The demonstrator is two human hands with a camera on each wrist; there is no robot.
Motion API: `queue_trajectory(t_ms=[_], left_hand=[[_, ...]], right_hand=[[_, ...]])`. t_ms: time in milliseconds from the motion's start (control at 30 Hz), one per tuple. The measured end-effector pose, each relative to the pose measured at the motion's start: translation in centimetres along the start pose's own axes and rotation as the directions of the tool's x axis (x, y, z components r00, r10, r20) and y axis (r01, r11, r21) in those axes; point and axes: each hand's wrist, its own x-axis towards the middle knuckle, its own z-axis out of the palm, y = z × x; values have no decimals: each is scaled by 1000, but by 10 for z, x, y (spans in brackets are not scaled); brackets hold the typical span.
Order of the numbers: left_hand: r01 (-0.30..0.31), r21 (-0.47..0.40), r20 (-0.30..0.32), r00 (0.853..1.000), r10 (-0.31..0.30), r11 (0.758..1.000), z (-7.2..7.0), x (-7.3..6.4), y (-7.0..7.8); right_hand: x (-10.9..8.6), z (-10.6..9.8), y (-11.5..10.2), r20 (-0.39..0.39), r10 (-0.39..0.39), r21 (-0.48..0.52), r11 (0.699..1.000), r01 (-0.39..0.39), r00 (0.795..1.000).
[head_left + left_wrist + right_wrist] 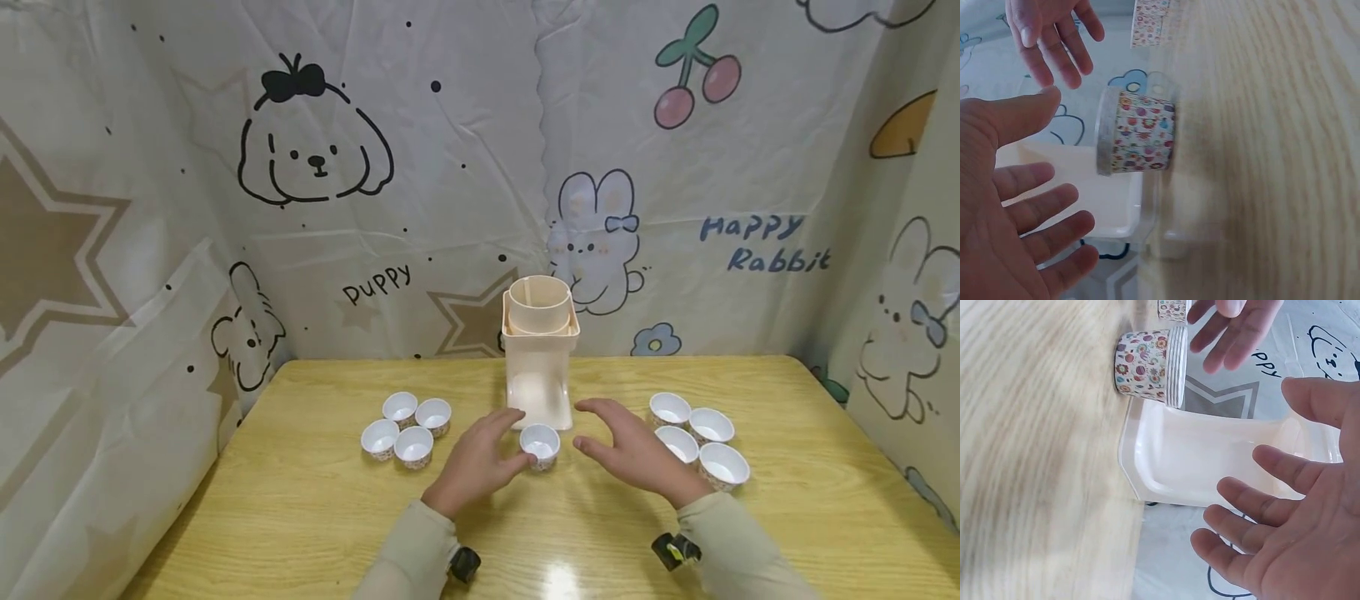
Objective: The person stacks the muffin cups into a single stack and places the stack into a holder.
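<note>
A small stack of paper baking cups (540,447), white inside and flower-patterned outside, stands upright on the table in front of a cream plastic stand (538,367). Several nested rims show on the stack (1175,365) in the right wrist view. My left hand (483,458) hovers just left of the cups, fingers spread. In the head view its thumb overlaps the rim, but the left wrist view shows a gap between thumb and cups (1141,132). To their right, my right hand (633,450) is held with fingers apart, touching none of them. Both palms face inward.
Several similar cups (413,447) form a cluster on the left of the wooden table (300,533), and several more (723,465) sit at the right, beside my right wrist. The stand has a round tube (540,304) on top. A printed curtain (465,125) hangs behind.
</note>
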Motion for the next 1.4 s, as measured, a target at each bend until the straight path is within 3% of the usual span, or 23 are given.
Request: queue_trajectory(t_ms=[400,767,1033,1133,1400], left_hand=[[81,-156,76,995,-70,984,25,16,4],[144,-233,160,981,-109,962,31,19,7],[153,-153,102,985,-138,976,33,20,3],[158,-148,73,986,-149,976,33,20,0],[180,-165,69,983,-171,970,31,19,-6]], right_hand=[[0,5,8,14,40,105,994,-41,999],[-4,-4,11,-19,57,95,994,-55,998],[-7,-7,10,-41,44,34,998,-43,998],[-7,-7,9,-51,28,12,1000,-28,998],[-7,-11,7,-60,-2,-27,1000,1,998]])
